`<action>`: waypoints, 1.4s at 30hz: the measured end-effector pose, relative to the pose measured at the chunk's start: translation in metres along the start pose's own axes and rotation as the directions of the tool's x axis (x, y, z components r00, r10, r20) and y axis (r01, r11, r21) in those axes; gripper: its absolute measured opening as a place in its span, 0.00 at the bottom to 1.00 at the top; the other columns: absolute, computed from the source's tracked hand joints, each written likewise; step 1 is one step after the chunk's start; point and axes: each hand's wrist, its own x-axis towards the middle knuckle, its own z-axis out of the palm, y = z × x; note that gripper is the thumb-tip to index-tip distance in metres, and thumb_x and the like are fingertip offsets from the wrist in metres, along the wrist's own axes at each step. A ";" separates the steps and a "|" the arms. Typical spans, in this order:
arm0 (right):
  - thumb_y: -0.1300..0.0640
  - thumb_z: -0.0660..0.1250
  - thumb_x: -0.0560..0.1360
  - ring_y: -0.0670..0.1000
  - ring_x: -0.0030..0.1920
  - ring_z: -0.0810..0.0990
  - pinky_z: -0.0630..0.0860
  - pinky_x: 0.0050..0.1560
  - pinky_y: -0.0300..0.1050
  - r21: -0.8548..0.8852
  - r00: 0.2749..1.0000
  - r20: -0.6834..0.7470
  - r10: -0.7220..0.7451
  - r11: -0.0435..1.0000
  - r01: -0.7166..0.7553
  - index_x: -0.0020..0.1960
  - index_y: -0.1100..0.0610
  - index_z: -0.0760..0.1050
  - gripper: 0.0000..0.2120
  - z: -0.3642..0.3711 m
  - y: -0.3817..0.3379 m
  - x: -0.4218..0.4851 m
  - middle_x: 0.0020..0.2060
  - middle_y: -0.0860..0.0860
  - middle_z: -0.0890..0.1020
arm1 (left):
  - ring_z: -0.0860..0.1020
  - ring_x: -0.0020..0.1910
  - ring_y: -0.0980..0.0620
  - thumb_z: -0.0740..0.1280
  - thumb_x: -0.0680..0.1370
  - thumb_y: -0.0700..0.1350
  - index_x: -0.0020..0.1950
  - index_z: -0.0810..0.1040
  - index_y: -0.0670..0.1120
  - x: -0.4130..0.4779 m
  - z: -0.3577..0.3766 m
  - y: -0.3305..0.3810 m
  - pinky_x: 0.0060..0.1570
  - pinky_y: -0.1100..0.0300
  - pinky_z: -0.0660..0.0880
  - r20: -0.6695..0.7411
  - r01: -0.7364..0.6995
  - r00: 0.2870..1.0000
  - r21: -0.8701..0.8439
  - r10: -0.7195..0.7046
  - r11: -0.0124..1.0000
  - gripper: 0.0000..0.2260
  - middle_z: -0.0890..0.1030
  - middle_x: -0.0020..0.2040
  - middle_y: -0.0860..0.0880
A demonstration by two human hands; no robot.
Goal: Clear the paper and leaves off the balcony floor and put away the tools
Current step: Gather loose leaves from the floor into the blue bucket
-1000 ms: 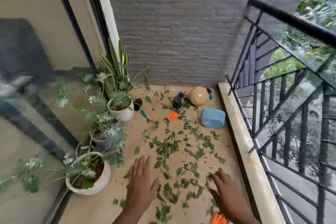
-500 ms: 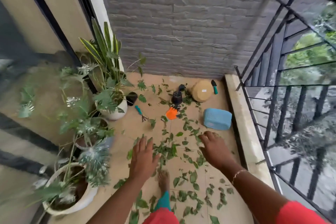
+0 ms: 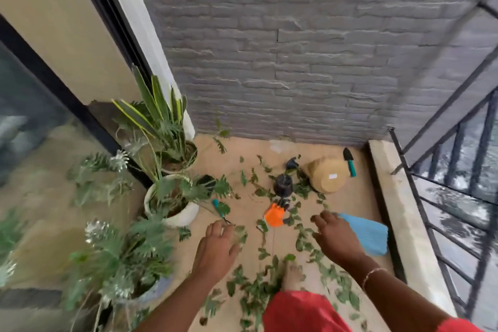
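Green leaves (image 3: 304, 244) lie scattered over the tan paper (image 3: 250, 151) that covers the balcony floor. My left hand (image 3: 217, 245) hovers open above the leaves near a teal-handled rake tool (image 3: 219, 208). My right hand (image 3: 335, 237) is open too, fingers spread, beside a blue object (image 3: 370, 236). An orange hand tool (image 3: 275, 215) lies between and ahead of both hands. A teal-handled trowel (image 3: 349, 162) rests by the far wall next to an overturned tan pot (image 3: 327, 175). Neither hand holds anything.
Three potted plants (image 3: 172, 197) line the left side by the glass door. A small black pot (image 3: 283, 184) stands mid-floor. A grey brick wall closes the far end. A concrete curb (image 3: 401, 218) and black railing (image 3: 442, 224) run along the right. My bare foot (image 3: 292, 275) stands among the leaves.
I have stepped forward along the balcony. Both hands have moved ahead toward the tools at the far end, and the wall, pots and tools appear closer.
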 end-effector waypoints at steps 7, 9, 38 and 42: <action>0.55 0.75 0.64 0.61 0.42 0.79 0.76 0.38 0.50 0.058 0.998 0.062 0.011 0.998 -0.015 0.53 0.57 0.77 0.19 -0.024 0.051 0.129 0.43 0.56 0.78 | 0.62 0.69 0.49 0.56 0.80 0.54 0.72 0.63 0.48 0.134 -0.019 -0.006 0.64 0.58 0.65 -0.002 0.082 0.997 -0.022 -0.082 0.996 0.22 0.63 0.69 0.48; 0.56 0.80 0.54 0.59 0.34 0.79 0.76 0.29 0.47 0.055 0.999 0.040 0.009 0.998 -0.011 0.48 0.57 0.79 0.23 -0.033 0.069 0.167 0.37 0.55 0.79 | 0.63 0.68 0.48 0.56 0.80 0.54 0.71 0.66 0.47 0.173 -0.029 -0.007 0.65 0.58 0.65 0.023 0.113 0.993 -0.059 -0.112 0.992 0.21 0.65 0.68 0.47; 0.55 0.63 0.77 0.62 0.56 0.74 0.73 0.50 0.50 0.415 0.935 0.252 0.250 0.845 -0.338 0.64 0.57 0.72 0.16 -0.017 0.077 0.539 0.59 0.58 0.74 | 0.71 0.62 0.44 0.62 0.79 0.47 0.66 0.70 0.44 0.581 -0.046 -0.099 0.60 0.53 0.70 0.191 0.317 0.942 -0.244 -0.275 0.917 0.17 0.73 0.63 0.44; 0.57 0.64 0.76 0.60 0.55 0.76 0.75 0.53 0.51 0.505 0.931 0.278 0.236 0.788 -0.351 0.62 0.58 0.72 0.15 0.082 0.088 0.590 0.58 0.57 0.74 | 0.74 0.60 0.44 0.62 0.78 0.44 0.63 0.73 0.42 0.644 0.041 -0.099 0.58 0.53 0.71 0.219 0.276 0.951 -0.279 -0.219 0.920 0.14 0.75 0.60 0.43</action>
